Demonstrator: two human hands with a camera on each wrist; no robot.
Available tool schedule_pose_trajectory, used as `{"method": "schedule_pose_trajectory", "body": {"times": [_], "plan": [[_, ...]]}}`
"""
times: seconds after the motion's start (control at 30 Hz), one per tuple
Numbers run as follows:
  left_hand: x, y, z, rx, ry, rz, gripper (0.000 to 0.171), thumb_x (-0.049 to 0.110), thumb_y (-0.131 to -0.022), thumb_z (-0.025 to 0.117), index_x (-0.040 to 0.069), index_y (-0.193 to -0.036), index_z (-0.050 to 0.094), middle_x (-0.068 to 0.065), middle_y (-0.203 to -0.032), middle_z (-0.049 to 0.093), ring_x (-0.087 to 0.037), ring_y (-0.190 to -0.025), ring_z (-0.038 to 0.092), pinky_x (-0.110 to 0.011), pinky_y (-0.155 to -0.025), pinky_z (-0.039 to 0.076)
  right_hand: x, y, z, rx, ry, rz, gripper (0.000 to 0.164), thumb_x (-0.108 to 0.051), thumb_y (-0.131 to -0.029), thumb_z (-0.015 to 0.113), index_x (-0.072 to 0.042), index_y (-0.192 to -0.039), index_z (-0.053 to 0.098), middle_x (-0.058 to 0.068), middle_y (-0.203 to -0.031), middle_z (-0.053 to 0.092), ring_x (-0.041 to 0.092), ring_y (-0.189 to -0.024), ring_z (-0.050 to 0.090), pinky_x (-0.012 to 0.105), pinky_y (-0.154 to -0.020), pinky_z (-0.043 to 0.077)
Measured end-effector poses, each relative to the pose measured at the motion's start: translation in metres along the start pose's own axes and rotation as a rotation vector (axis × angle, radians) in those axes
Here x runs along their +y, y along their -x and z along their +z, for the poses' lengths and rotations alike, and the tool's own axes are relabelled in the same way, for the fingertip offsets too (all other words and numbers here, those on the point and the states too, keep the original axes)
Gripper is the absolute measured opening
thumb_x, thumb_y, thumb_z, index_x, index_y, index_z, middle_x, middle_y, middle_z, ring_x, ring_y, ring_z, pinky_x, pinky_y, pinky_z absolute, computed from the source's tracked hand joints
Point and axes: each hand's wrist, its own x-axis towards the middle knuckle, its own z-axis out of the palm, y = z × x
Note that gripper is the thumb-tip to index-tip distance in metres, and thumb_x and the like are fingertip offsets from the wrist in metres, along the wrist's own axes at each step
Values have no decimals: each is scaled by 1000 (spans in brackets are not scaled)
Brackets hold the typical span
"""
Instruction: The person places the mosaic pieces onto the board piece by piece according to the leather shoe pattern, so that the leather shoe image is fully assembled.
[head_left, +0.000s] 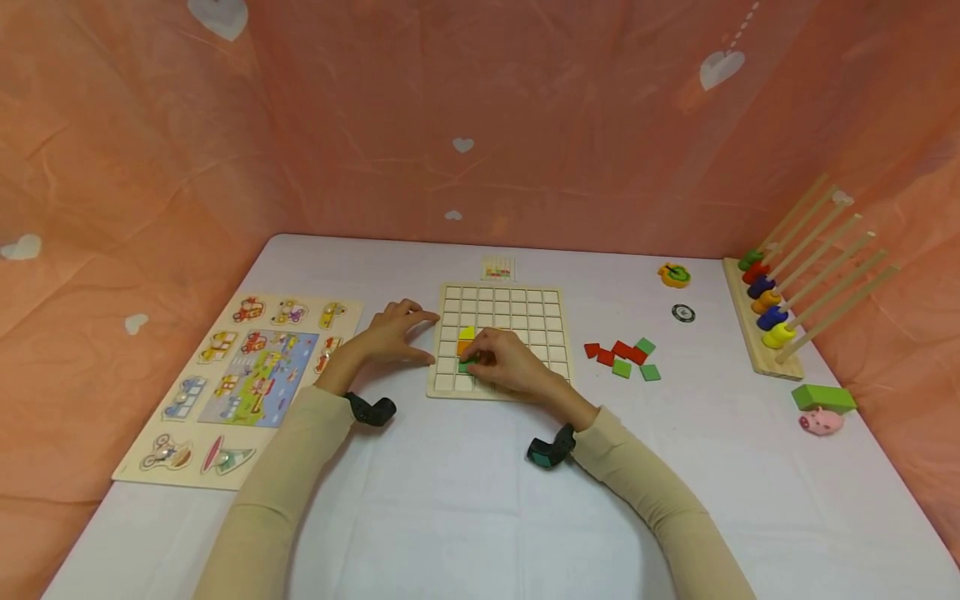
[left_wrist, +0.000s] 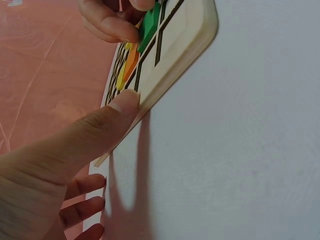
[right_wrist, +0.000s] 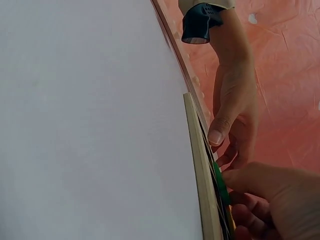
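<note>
A wooden grid board [head_left: 525,343] lies in the middle of the table, with a yellow tile [head_left: 467,332] and an orange tile [head_left: 464,346] in its left part. Just below them, my right hand [head_left: 504,360] pinches a green tile [left_wrist: 148,29] at the board's surface. The right thumb touches that tile in the right wrist view; the other fingers curl close by. At the board's left edge my left hand [head_left: 393,333] rests with fingers spread. Its thumb [left_wrist: 125,102] presses the board's rim in the left wrist view.
Several loose red and green tiles [head_left: 622,367] lie right of the board. A small pattern card [head_left: 498,267] is behind it. A wooden picture puzzle [head_left: 266,379] lies left. At right stand a peg rack [head_left: 765,333], a green block [head_left: 823,397] and a toy pig [head_left: 821,421].
</note>
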Motion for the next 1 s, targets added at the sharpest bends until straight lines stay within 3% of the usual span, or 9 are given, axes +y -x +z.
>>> {"method": "schedule_pose_trajectory", "body": {"times": [0.37,0.53,0.8,1.0], "plan": [[0,-1,-1,-3,-29,-5,73,37,-74,77,12,-136,47,-17,-131,40,-36,-119,35,-53,-95,28,-1,-2,3,2,30,-27,12,-13,-84,70,-9,-94,72,0,-92,63,10,-79,52,23,-69,42],[0,-1,0,-7,-23,-8,73,38,-74,77,12,-136,47,-18,-131,40,-36,-119,35,-53,-95,28,-3,0,-1,-8,37,-1,12,-14,-84,69,-10,-95,72,-2,-95,62,10,-84,54,23,-73,43],[1,-2,0,-21,-21,-56,74,38,-74,78,14,-137,47,-16,-133,38,-34,-120,33,-51,-98,27,5,9,-39,83,49,-2,17,-7,-82,70,-4,-99,71,6,-94,63,14,-75,52,25,-63,44],[2,-2,0,-23,-7,-56,75,38,-73,78,15,-137,47,-15,-133,39,-33,-120,32,-51,-98,26,20,33,-77,111,69,37,21,-8,-80,73,-4,-100,70,7,-93,65,15,-76,54,28,-64,46]]}}
